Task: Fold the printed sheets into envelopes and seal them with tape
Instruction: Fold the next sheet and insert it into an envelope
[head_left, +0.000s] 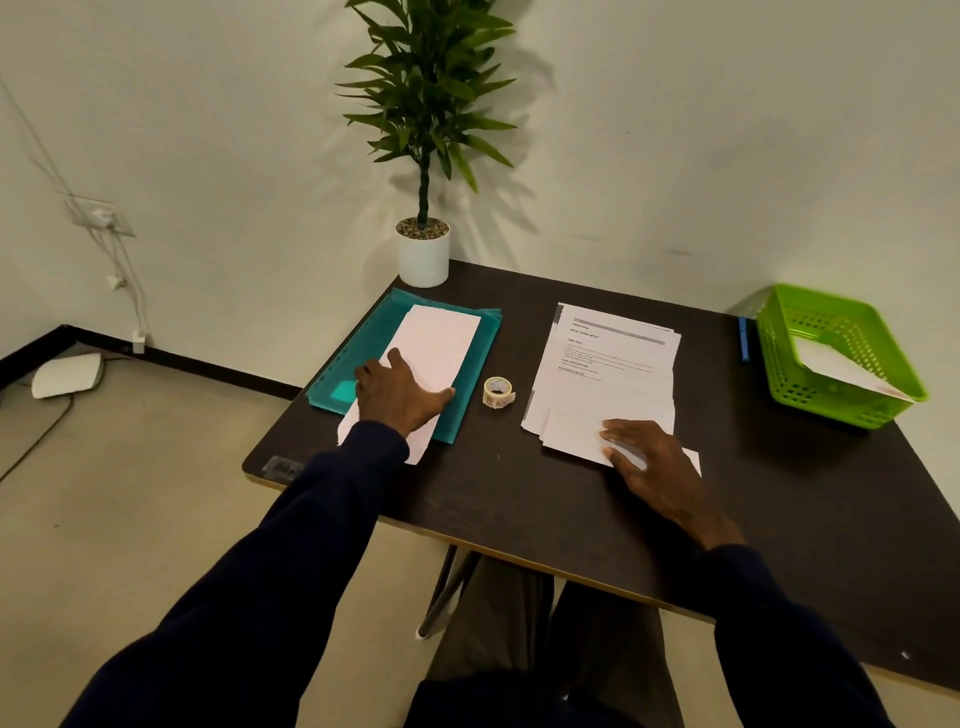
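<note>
Folding seems under way. Our left hand (400, 392) lies flat on the long white paper (441, 340), nine o'clock from the tape roll (497, 392). Our right hand (652, 465), fingers straight, presses the folded sheet (571, 436) at four o'clock. Next we should crease it firmly.

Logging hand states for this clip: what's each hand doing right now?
Left hand: open, fingers flat on the white paper lying on the teal folder.
Right hand: open, resting on the folded sheet.
</note>
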